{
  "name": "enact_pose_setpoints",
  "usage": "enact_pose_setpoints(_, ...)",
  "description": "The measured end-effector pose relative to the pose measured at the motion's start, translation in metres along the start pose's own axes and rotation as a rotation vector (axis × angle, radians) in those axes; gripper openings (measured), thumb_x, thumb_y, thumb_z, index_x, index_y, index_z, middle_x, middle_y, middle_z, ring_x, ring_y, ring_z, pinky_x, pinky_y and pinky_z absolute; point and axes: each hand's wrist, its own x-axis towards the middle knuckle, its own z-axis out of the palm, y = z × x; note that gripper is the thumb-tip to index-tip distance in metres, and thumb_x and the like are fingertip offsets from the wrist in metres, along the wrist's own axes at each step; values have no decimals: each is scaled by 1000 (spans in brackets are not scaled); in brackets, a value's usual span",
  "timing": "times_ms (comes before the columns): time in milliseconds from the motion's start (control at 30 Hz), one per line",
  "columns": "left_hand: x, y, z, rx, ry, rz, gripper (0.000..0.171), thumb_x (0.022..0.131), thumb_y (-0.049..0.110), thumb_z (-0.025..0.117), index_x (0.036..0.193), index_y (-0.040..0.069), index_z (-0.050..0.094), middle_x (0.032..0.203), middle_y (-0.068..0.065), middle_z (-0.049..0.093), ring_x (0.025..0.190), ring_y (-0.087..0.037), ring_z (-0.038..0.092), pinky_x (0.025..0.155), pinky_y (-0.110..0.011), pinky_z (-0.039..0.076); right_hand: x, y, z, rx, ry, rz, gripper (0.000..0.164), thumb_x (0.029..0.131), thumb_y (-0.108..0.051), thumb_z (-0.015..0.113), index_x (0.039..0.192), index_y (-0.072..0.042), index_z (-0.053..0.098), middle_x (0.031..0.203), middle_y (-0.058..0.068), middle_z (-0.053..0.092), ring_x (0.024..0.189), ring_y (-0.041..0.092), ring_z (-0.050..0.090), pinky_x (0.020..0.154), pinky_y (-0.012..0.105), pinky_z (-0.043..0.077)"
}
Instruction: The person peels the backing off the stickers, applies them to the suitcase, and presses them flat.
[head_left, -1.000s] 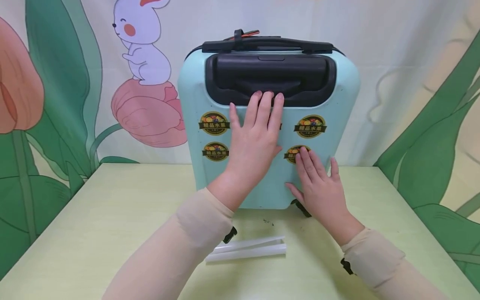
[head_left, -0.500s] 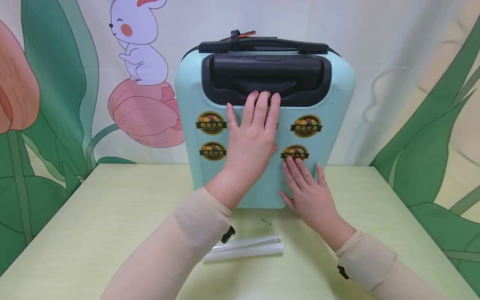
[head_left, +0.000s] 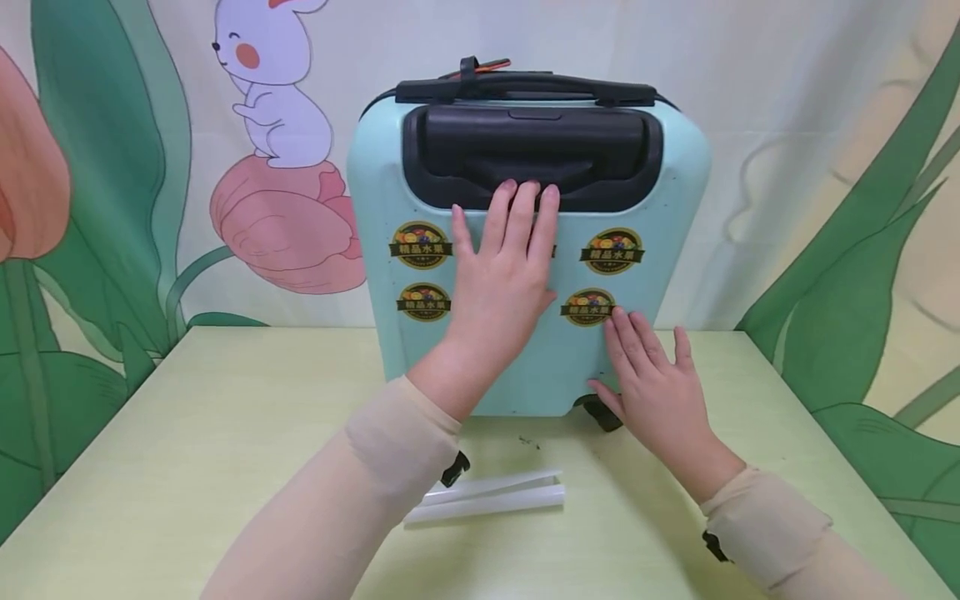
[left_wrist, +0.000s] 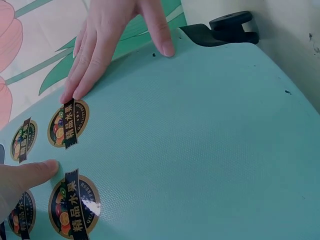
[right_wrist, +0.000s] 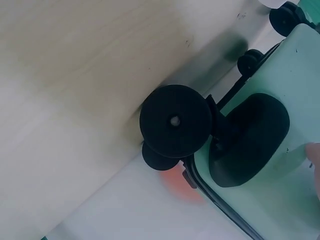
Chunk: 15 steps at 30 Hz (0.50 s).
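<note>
A mint-green suitcase [head_left: 525, 375] stands upright on the table, its black handle recess [head_left: 536, 158] facing me. My left hand [head_left: 498, 292] lies spread on its front, fingertips at the recess's lower edge, hiding most of a sticker. Its thumb [left_wrist: 35, 174] shows in the left wrist view. With straight fingers, my right hand [head_left: 660, 396] touches the right edge of the lower right sticker [head_left: 587, 307], a round black-and-gold fruit label. Above that is another sticker [head_left: 612, 252], and two more are on the left, an upper sticker [head_left: 420, 245] and a lower sticker [head_left: 424, 302].
Two white rolled sheets [head_left: 487, 500] lie on the table [head_left: 262, 417] in front of the suitcase. Black wheels [right_wrist: 175, 121] show at its base in the right wrist view. Behind it hangs a printed backdrop [head_left: 795, 167] with a rabbit and tulips.
My right hand's fingertips moved down and left across the lower right sticker, then back right to its edge, uncovering its lettering. My left hand stayed in place on the suitcase.
</note>
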Motion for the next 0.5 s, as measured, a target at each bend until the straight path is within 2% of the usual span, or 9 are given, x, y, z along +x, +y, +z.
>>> enact_pose_setpoints(133, -1, -2, 1, -20, -13, 6, 101, 67, 45, 81, 145, 5, 29, 145, -13, 32, 136, -29, 20, 103, -63, 16, -1, 1, -1, -10, -33, 3, 67, 99, -51, 20, 146, -4, 26, 154, 6, 17, 139, 24, 19, 106, 58, 14)
enact_pose_setpoints(300, -10, -9, 4, -92, -6, 35, 93, 73, 38, 78, 145, 7, 29, 151, -12, 23, 140, -27, 12, 105, -61, 14, -7, 1, -5, 13, -64, 5, 66, 100, -48, 19, 142, 0, 33, 151, 11, 24, 138, 27, 21, 101, 62, 21)
enact_pose_setpoints(400, -27, -12, 4, -169, -37, 54, 87, 76, 34, 76, 145, 8, 30, 153, -13, 15, 141, -26, 5, 105, -61, 13, -14, -1, -12, 48, -134, 48, 70, 99, -50, 15, 141, 3, 34, 150, 16, 24, 138, 31, 21, 99, 63, 23)
enact_pose_setpoints(500, -51, -13, 0, -234, -108, 59, 83, 79, 36, 73, 145, 10, 31, 154, -15, 9, 142, -27, 1, 104, -63, 13, -23, -1, -20, 66, -242, 116, 81, 95, -57, 9, 141, 5, 29, 152, 20, 17, 137, 34, 20, 101, 61, 22)
